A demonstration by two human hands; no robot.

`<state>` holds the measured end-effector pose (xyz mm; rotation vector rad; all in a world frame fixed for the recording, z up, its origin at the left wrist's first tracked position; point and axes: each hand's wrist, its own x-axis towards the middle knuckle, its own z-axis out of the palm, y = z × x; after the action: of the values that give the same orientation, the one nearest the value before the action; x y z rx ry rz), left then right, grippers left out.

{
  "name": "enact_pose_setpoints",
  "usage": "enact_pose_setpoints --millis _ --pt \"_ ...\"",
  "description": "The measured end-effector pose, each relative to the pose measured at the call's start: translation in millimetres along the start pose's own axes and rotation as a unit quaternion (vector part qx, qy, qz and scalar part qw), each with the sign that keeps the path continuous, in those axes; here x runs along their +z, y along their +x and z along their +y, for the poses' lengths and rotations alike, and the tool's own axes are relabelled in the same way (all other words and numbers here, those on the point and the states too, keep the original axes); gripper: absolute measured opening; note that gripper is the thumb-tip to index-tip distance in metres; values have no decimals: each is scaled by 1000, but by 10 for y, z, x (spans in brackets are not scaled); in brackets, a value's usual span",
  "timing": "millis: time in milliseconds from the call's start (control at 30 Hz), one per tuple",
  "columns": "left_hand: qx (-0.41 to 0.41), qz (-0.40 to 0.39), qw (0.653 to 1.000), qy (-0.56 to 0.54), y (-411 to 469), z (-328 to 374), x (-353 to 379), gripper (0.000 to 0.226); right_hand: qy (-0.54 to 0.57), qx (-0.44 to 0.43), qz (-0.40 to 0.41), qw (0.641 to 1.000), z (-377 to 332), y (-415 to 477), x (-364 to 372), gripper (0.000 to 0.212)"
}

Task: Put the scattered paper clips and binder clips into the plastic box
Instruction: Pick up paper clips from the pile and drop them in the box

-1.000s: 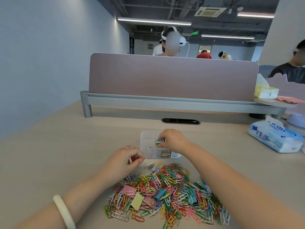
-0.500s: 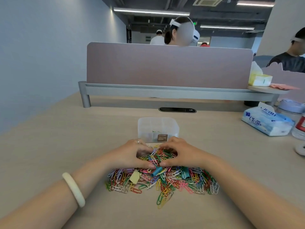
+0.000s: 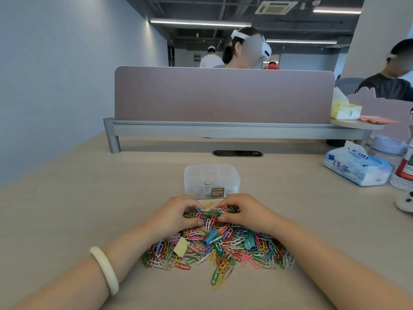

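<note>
A clear plastic box (image 3: pixel 211 178) with inner compartments stands on the desk, a few clips visible inside. Just in front of it lies a heap of coloured paper clips (image 3: pixel 223 247) with a yellow binder clip (image 3: pixel 180 246), a blue binder clip (image 3: pixel 211 237) and a teal binder clip (image 3: pixel 249 241) among them. My left hand (image 3: pixel 175 214) and my right hand (image 3: pixel 245 211) rest on the far edge of the heap, fingers curled around a bunch of paper clips between them.
A tissue pack (image 3: pixel 356 167) lies at the right, with a bottle (image 3: pixel 405 168) beside it. A grey partition (image 3: pixel 223 97) on a metal rail closes the desk's far side, a cable slot (image 3: pixel 237 153) before it. People sit beyond.
My right hand came back from the box to the heap. Both hands have closed in on the far edge of the pile, cupping clips between them.
</note>
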<state>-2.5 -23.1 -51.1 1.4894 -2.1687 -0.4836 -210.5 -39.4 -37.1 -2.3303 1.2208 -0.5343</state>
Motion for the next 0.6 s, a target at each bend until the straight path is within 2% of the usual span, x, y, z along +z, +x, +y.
enact_pose_setpoints --millis 167,300,500,600 --pt "4 16 999 -35 -7 -30 18 18 112 33 11 993 47 8 11 20" --pt "-11 53 994 -97 18 -43 -15 15 180 55 18 982 86 17 35 18" --pt "-33 124 981 -143 273 -59 -165 13 207 61 18 976 112 15 58 21" --pt "-35 154 981 -115 525 -63 -293 7 205 59 22 977 119 14 60 20"
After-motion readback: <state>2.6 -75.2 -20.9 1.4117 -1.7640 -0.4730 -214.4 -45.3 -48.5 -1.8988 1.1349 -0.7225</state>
